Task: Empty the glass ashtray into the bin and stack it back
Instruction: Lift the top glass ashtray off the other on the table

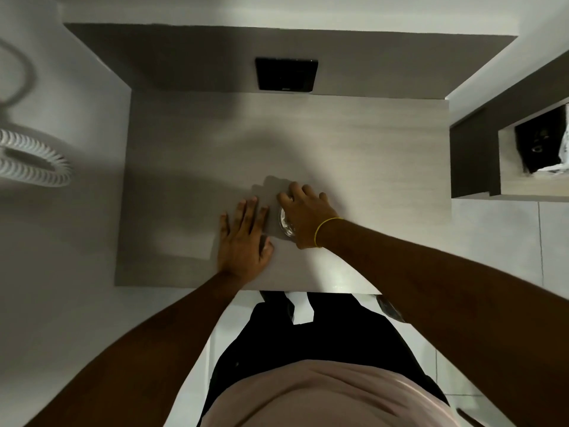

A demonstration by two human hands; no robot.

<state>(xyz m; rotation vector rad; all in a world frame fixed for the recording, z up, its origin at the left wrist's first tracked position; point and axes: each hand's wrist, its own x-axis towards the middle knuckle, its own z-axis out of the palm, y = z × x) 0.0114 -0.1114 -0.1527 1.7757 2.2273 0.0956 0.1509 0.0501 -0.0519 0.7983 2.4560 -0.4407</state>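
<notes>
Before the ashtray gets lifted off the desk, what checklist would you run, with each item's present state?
1. Right hand covers the glass ashtray: ok.
2. Firm grip on it: cannot tell, the fingers hide the rim.
3. Left hand lies flat on the desk, free: ok.
4. Ashtray contents: cannot tell.
5. Bin with black liner open at the right: ok.
6. Desk path toward the bin holds nothing: ok.

A black panel sits behind the pale desk.
</notes>
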